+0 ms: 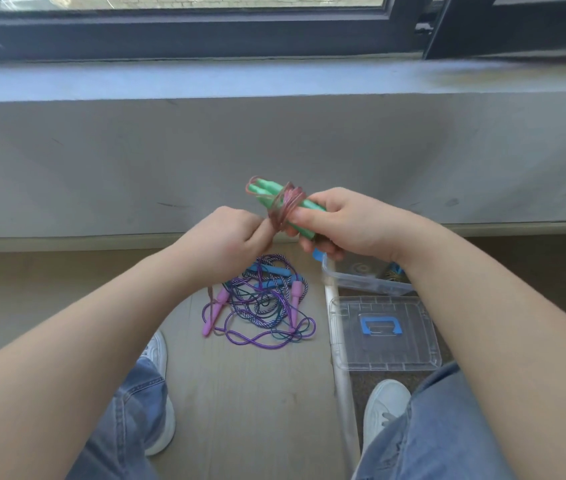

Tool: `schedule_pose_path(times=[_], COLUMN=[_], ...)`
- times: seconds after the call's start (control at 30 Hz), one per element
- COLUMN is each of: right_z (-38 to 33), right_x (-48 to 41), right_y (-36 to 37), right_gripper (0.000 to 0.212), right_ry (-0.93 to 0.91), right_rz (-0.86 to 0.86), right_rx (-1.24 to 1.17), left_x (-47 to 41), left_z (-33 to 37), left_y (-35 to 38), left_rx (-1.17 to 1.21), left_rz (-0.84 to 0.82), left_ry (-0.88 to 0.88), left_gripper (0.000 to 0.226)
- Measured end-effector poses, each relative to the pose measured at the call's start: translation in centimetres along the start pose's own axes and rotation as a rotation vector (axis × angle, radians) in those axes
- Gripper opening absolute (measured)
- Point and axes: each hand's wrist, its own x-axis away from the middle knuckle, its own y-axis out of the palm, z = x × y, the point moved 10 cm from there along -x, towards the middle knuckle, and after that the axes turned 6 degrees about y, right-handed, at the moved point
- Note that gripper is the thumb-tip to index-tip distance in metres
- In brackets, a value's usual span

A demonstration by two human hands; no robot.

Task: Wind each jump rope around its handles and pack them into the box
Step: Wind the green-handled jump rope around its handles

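Two green handles (263, 191): held together in curled right hand (345, 221)
Pink rope (287, 206): wound round handles, between the hands
Left hand (227, 239): pinches rope beside coil
Box (361, 283): floor, below right hand

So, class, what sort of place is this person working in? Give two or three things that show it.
Probably an indoor room, seen at floor level: a dark-framed window above a grey sill, a pale wood-look floor, and a clear plastic box set down on the ground.
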Motion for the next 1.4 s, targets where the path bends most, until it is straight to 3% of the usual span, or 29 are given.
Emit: schedule_pose_path(times=[0.17,0.3,0.37,0.43,0.5,0.57,0.6,0.63,0.67,0.7,0.73,0.77,0.83,0.87,0.97,1.03,1.23,1.33,1.4], right_z=[0.6,2.2,2.0,1.2,0.5,0.2,0.1,0.0,-0.2,-0.6,-1.0,-1.2,-0.5,0.1,1.6,1.8,3.6,3.3,2.5], right_x=[-0.1,0.3,1.0,1.9,2.5,2.9,3.0,3.0,2.9,2.7,2.3,1.8,0.4,-0.1,-0.9,-0.9,0.6,1.1,1.5], right_y=[-2.3,0.4,2.7,4.8,5.9,6.3,6.3,6.3,6.2,5.9,5.5,4.7,2.5,1.5,-1.4,-2.1,1.9,3.1,4.0], right_gripper=[0.037,0.042,0.047,0.037,0.025,0.018,0.015,0.012,0.011,0.013,0.016,0.018,0.020,0.021,0.028,0.037,0.049,0.045,0.030], right_ry=[0.118,0.206,0.192,0.160,0.118,0.079,0.068,0.056,0.036,0.010,-0.013,-0.023,0.008,0.037,0.112,0.154,0.303,0.250,0.192], right_rz=[0.275,0.026,-0.115,-0.255,-0.366,-0.445,-0.479,-0.503,-0.510,-0.495,-0.451,-0.373,-0.165,-0.068,0.191,0.255,-0.103,-0.206,-0.291], right_rx=[0.469,0.584,0.561,0.485,0.367,0.243,0.156,0.061,-0.026,-0.102,-0.163,-0.206,-0.220,-0.187,0.085,0.336,0.602,0.558,0.437], left_x=[0.5,0.8,0.7,0.6,0.4,0.4,0.5,0.7,0.6,0.9,1.8,1.4,0.5,0.7,0.8,0.6,0.7,0.8,0.8], left_z=[2.2,2.7,2.3,2.6,1.6,-0.8,-1.4,-2.1,-3.6,-4.3,-4.1,-3.7,-1.9,-1.5,-0.6,0.5,1.4,1.6,0.6], left_y=[-1.4,-4.4,-4.5,-4.4,-3.7,-1.5,0.3,1.2,0.7,-3.0,-4.9,-3.9,1.3,1.3,0.4,0.6,-1.4,-2.7,-3.5], left_rx=[-0.116,-0.197,-0.197,-0.155,-0.036,0.195,0.323,0.378,0.299,0.010,-0.184,-0.152,0.300,0.318,0.073,-0.016,-0.388,-0.282,-0.044], left_rz=[0.064,0.259,0.268,0.258,0.170,-0.075,-0.191,-0.201,-0.073,0.252,0.377,0.307,-0.065,-0.104,-0.064,-0.057,0.088,0.167,0.218], left_ry=[0.222,0.274,0.269,0.250,0.153,-0.047,-0.155,-0.243,-0.376,-0.452,-0.537,-0.497,-0.301,-0.278,-0.115,-0.020,0.183,0.177,0.070], left_gripper=[0.047,0.049,0.048,0.047,0.053,0.059,0.057,0.049,0.037,0.031,0.029,0.025,0.039,0.044,0.037,0.035,0.055,0.053,0.042])
